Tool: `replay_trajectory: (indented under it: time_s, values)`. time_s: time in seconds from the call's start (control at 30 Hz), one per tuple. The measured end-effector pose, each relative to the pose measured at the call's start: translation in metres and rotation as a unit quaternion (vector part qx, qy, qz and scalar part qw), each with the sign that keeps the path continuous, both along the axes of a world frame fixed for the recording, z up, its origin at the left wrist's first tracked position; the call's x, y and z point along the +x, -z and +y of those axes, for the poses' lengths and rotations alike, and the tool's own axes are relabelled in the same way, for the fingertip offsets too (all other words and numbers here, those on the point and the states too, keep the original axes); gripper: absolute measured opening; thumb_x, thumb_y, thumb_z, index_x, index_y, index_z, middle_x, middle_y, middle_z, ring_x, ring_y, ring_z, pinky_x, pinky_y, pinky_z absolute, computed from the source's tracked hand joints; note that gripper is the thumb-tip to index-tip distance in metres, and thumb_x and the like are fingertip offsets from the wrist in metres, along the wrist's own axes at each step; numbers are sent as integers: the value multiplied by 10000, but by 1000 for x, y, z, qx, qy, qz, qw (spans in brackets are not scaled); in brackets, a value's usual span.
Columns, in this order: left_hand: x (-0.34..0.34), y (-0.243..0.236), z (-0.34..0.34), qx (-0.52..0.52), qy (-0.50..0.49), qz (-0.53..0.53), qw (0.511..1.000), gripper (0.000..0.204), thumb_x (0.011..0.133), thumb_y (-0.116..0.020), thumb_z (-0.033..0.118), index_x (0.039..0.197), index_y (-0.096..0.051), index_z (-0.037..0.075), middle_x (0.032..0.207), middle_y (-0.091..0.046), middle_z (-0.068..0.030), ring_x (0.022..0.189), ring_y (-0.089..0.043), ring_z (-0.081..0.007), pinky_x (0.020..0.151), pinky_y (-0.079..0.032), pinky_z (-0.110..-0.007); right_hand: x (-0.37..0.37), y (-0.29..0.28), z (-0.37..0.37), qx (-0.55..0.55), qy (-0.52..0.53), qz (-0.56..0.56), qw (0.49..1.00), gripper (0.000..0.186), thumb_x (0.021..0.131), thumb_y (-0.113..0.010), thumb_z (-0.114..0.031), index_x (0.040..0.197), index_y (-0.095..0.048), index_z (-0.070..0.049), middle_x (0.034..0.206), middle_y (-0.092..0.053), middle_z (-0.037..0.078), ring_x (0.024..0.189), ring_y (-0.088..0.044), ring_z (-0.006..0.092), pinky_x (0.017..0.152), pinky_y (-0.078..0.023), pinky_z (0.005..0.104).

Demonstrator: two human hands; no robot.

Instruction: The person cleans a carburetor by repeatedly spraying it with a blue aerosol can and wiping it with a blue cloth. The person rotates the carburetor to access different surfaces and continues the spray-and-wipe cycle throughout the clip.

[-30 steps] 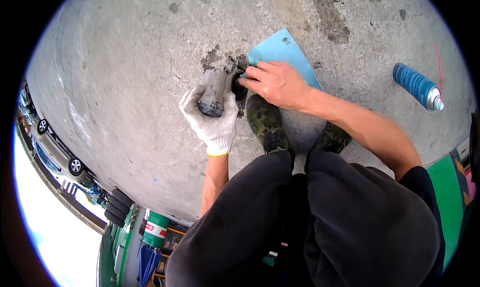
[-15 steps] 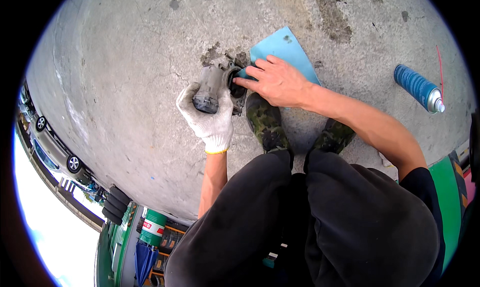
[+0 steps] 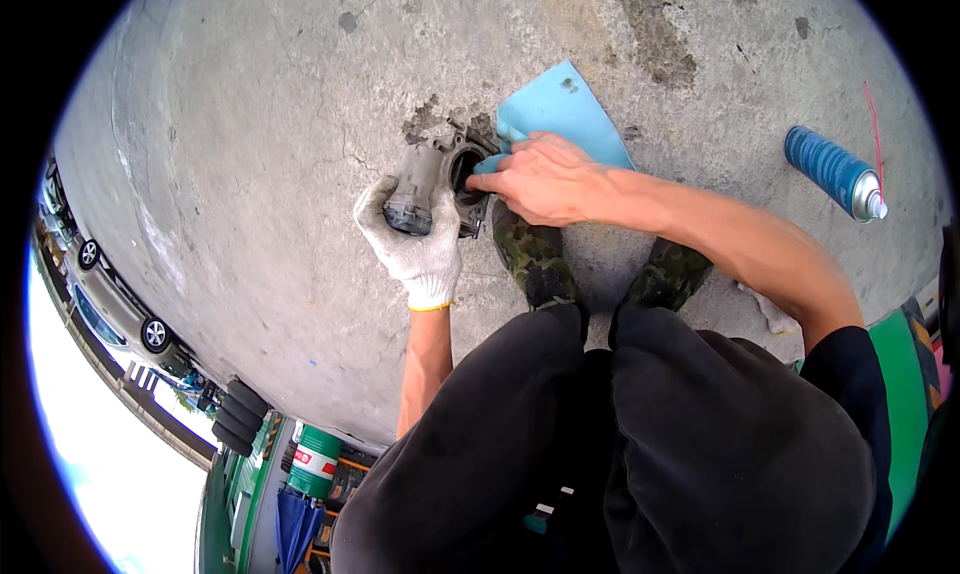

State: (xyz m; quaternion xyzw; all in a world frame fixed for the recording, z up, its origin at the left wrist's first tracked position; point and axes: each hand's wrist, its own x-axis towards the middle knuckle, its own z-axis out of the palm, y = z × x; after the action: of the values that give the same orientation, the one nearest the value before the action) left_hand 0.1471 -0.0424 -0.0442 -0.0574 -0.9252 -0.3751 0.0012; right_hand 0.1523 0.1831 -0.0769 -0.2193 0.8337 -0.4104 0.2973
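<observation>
Both hands are working on one grey metal part [image 3: 432,179], a cast housing with a round bore, held just above the concrete floor [image 3: 250,124]. The left hand [image 3: 412,242], in a white knit glove with a yellow cuff, is closing its fingers around the lower body of the part and gripping it firmly. The right hand [image 3: 540,179], bare, is curling its fingers over a corner of a light blue cloth [image 3: 560,114] and pressing that corner into the round bore (the fingertips themselves are partly hidden by the cloth and the rim). The rest of the cloth is lying flat on the floor beyond the right hand, touching it.

Just below the right hand, two camouflage-patterned shoes [image 3: 535,259] are standing on the floor, with the person's dark trousers [image 3: 620,444] filling the lower middle of the view. A dark stained patch of concrete is lying right behind the part. Well apart to the right, a blue spray can [image 3: 832,171] is lying on its side on the floor. At the far left edge, parked cars [image 3: 100,304] are showing, and near the bottom a green and white drum [image 3: 312,461].
</observation>
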Motion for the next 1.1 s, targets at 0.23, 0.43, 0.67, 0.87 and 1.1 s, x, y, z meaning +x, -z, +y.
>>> replay_trajectory:
  time_s: [0.23, 0.43, 0.67, 0.87, 1.1]
  values:
    - [-5, -5, 12, 43, -69, -29, 996, 577, 809, -889, 53, 1261, -533, 6, 1204, -542, -122, 1120, -561, -230, 1007, -483, -381, 18, 9, -15, 161, 5, 226, 961, 500, 978, -554, -192, 1472, -629, -190, 940, -738, 75, 922, -691, 234, 840, -459, 367]
    - [-4, -3, 5, 25, -54, -36, 998, 603, 863, -861, 75, 1333, -495, -19, 1261, -550, -139, 1162, -567, -230, 1023, -494, -371, 1, -9, -19, -166, 145, -279, 934, 496, 933, -618, -103, 1423, -644, -38, 958, -727, 206, 889, -691, 353, 812, -521, 425]
    - [-17, -12, 23, 46, -103, -107, 988, 613, 890, -842, 103, 1373, -490, -34, 1290, -565, -150, 1182, -572, -218, 1036, -493, -362, 11, 15, -31, -190, 311, -259, 894, 255, 942, -791, -249, 1151, -810, -104, 1050, -804, 140, 912, -763, 225, 810, -559, 366]
    - [-27, -16, 22, 49, -130, -127, 982, 615, 876, -853, 108, 1362, -503, -34, 1282, -578, -155, 1157, -590, -218, 1024, -501, -361, -12, 28, -26, -147, 262, -143, 943, 189, 898, -795, -193, 1042, -810, -71, 972, -785, 110, 880, -744, 300, 766, -564, 408]
    - [-27, -9, 19, 52, -164, -147, 974, 590, 878, -855, 123, 1338, -522, -34, 1264, -590, -148, 1130, -605, -215, 1011, -506, -358, -10, 42, -38, -136, 257, 138, 947, 150, 845, -807, -159, 954, -752, -73, 875, -716, 78, 861, -711, 310, 726, -573, 439]
